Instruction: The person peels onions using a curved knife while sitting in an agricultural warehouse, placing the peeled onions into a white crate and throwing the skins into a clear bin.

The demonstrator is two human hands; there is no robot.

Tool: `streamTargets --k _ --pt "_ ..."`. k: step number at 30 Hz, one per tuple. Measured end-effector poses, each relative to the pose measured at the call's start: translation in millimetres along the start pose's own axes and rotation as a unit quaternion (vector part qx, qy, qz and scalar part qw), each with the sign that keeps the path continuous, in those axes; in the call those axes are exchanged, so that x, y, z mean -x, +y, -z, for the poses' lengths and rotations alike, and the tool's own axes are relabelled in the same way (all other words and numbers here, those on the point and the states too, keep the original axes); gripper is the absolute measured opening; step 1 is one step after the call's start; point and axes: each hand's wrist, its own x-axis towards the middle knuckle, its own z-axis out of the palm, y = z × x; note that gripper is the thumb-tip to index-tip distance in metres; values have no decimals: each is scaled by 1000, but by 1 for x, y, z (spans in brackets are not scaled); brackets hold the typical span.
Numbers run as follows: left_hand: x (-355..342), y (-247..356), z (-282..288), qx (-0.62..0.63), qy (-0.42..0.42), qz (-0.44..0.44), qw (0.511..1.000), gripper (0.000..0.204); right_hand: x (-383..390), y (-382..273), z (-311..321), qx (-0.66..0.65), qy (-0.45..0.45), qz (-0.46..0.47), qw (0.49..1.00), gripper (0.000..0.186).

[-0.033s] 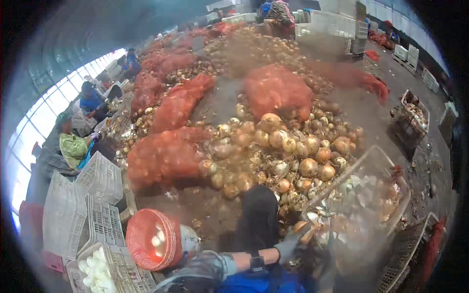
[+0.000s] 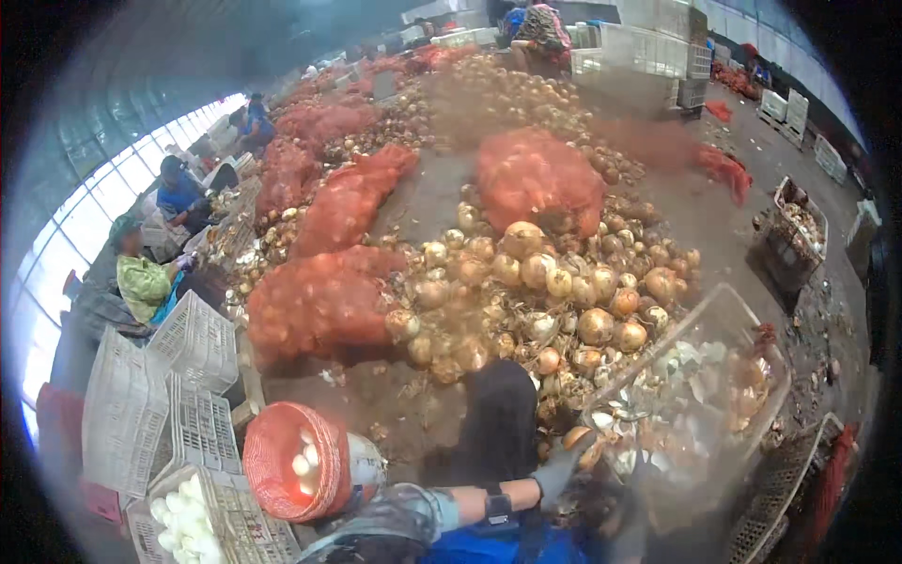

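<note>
My left hand (image 2: 561, 467), in a grey glove with a dark watch on the wrist, comes in from the lower middle. Its fingers are closed around a brown-skinned onion (image 2: 577, 436) at the near edge of the crate. My right hand (image 2: 641, 468) is a blurred grey shape beside it; smears on the picture hide its fingers and anything in them. In front of both hands lies a pale crate (image 2: 742, 305) with onion skins and scraps (image 2: 691, 371) in it. A large heap of unpeeled onions (image 2: 595, 325) spreads beyond my dark-clad knee (image 2: 501, 404).
Left of me stand a bucket lined with red mesh (image 2: 282, 411) holding peeled white onions (image 2: 305, 461), stacked white crates (image 2: 127, 414), and a crate of peeled onions (image 2: 188, 526). Red mesh sacks (image 2: 324, 305) lie ahead. Several people (image 2: 146, 282) sit along the left wall.
</note>
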Motion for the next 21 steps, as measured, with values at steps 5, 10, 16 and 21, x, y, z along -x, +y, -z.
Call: streamTargets --k 5,10,16,21 --pt "-12 -3 13 -21 -36 -64 997 64 7 2 -10 134 -15 37 990 36" --pt "-21 -23 14 -1 -203 5 979 70 2 0 -17 118 4 27 993 37" --pt "-54 -26 6 -104 -179 -67 976 60 4 -8 -17 119 15 30 992 40" --pt "-85 -40 11 -164 -216 -92 958 53 18 -29 -20 85 26 38 995 41"
